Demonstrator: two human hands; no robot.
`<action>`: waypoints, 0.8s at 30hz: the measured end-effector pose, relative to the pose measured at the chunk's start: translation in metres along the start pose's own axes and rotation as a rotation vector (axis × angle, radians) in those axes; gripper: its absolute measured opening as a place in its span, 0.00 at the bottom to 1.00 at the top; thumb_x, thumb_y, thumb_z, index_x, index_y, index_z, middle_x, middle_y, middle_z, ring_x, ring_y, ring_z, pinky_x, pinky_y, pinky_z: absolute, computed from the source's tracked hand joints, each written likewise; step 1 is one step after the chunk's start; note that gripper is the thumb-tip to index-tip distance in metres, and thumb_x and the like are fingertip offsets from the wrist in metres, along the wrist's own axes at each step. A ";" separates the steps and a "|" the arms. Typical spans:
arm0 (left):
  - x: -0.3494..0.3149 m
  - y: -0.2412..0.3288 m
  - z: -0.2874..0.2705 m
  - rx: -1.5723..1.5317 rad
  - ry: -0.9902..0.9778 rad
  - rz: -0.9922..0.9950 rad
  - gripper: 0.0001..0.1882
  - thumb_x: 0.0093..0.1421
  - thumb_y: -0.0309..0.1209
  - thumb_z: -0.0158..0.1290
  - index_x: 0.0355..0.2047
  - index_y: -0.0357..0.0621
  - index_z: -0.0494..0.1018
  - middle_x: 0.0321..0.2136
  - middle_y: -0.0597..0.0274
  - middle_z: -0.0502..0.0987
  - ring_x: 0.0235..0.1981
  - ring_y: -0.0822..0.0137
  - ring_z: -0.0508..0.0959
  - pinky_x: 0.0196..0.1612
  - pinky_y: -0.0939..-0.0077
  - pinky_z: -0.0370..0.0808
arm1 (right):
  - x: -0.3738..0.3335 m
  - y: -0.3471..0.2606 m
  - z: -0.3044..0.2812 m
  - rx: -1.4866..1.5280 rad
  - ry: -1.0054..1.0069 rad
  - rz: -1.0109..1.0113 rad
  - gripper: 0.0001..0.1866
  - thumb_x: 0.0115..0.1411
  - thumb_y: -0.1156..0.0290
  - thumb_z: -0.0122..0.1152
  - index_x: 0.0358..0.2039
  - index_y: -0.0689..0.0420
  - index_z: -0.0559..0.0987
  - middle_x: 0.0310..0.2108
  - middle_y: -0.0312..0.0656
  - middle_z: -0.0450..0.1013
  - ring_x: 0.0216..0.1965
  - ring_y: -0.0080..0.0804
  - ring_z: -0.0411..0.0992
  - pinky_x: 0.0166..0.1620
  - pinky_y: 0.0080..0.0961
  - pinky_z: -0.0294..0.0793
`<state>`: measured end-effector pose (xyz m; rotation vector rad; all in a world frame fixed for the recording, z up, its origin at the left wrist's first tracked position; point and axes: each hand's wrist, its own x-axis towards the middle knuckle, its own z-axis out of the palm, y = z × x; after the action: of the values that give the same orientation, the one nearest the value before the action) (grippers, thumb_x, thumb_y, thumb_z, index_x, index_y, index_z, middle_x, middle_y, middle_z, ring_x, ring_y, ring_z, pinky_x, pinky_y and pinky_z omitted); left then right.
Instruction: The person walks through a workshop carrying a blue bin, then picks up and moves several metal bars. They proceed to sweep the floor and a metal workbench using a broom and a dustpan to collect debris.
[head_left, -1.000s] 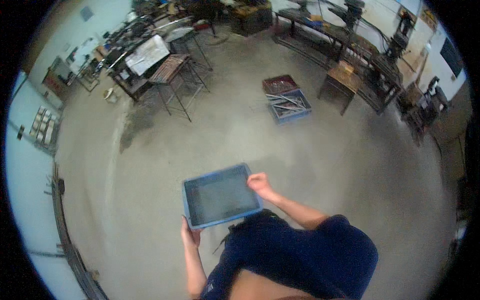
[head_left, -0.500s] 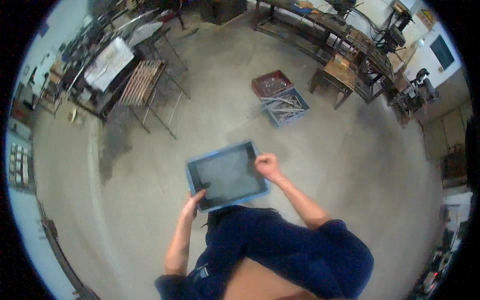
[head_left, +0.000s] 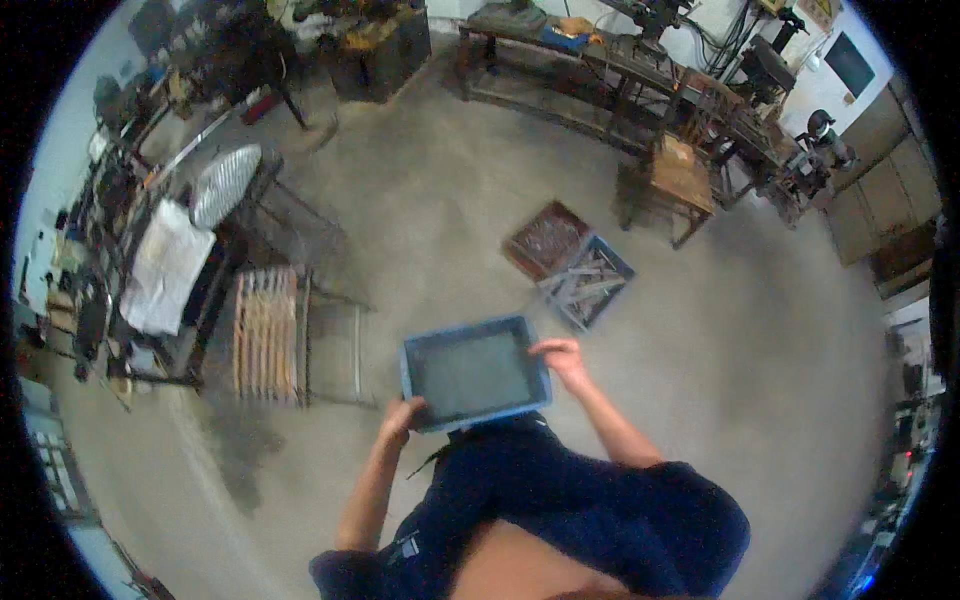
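A shallow blue rectangular bin (head_left: 460, 328) is held in front of my waist, its greyish bottom showing and no contents visible. My left hand (head_left: 402, 420) grips the bin's near left corner, with the thumb over the rim and the other fingers hidden below. At the right side, my right hand (head_left: 562, 362) is closed on the rim, with a finger or thumb reaching over the edge.
On the floor ahead stand a reddish-brown crate (head_left: 522, 264) of small pieces and a blue crate (head_left: 612, 300) of metal bars. A rack of rods (head_left: 268, 335) and a cluttered table with a white sheet (head_left: 168, 262) are left. Right are a wooden stool (head_left: 685, 182) and workbenches.
The view has turned, so the room's furniture and floor crates appear shifted. My right hand has moved from above the bin's right part to its right rim. The left hand keeps its corner.
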<state>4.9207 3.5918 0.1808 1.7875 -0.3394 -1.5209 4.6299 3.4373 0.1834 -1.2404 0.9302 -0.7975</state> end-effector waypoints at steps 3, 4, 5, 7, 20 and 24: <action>0.066 0.071 -0.025 -0.085 0.018 0.069 0.18 0.43 0.34 0.50 0.32 0.32 0.65 0.24 0.57 0.69 0.22 0.65 0.70 0.25 0.74 0.68 | 0.092 -0.020 0.024 0.026 -0.016 0.055 0.14 0.38 0.77 0.47 0.27 0.63 0.77 0.24 0.36 0.72 0.23 0.18 0.64 0.26 0.16 0.64; 0.082 0.095 -0.038 -0.144 0.025 0.070 0.18 0.43 0.33 0.50 0.32 0.32 0.65 0.24 0.57 0.69 0.22 0.65 0.71 0.25 0.74 0.68 | 0.126 -0.034 0.032 0.049 -0.027 0.109 0.14 0.38 0.77 0.48 0.27 0.63 0.77 0.24 0.36 0.71 0.22 0.17 0.63 0.26 0.15 0.63; 0.102 0.110 -0.051 -0.206 0.023 0.070 0.17 0.44 0.33 0.50 0.31 0.32 0.65 0.24 0.57 0.69 0.23 0.66 0.71 0.25 0.74 0.68 | 0.156 -0.042 0.036 -0.052 -0.063 0.059 0.14 0.38 0.77 0.48 0.28 0.63 0.77 0.21 0.35 0.71 0.22 0.17 0.64 0.25 0.14 0.64; 0.156 0.149 -0.080 -0.102 0.023 -0.002 0.14 0.44 0.31 0.50 0.29 0.33 0.66 0.23 0.58 0.69 0.24 0.66 0.71 0.25 0.74 0.67 | 0.210 -0.065 0.049 0.046 -0.055 0.059 0.14 0.39 0.76 0.48 0.28 0.62 0.77 0.20 0.34 0.70 0.21 0.17 0.63 0.25 0.14 0.64; 0.461 0.486 -0.032 -0.619 -0.372 -0.036 0.16 0.53 0.33 0.42 0.37 0.32 0.59 0.43 0.40 0.62 0.44 0.46 0.65 0.44 0.49 0.66 | 0.523 -0.090 -0.007 0.060 0.279 0.151 0.10 0.43 0.74 0.51 0.26 0.65 0.76 0.22 0.38 0.72 0.20 0.19 0.66 0.24 0.15 0.67; 0.544 0.586 0.016 -0.589 -0.465 -0.186 0.18 0.55 0.31 0.39 0.41 0.30 0.54 0.39 0.39 0.65 0.41 0.48 0.68 0.42 0.58 0.70 | 0.585 -0.100 -0.058 -0.072 0.434 0.225 0.10 0.40 0.74 0.52 0.24 0.64 0.76 0.21 0.37 0.72 0.18 0.19 0.66 0.24 0.15 0.67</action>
<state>5.1994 2.8420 0.1832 1.0227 0.0640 -1.9185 4.8228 2.8730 0.1931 -1.0153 1.4345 -0.8743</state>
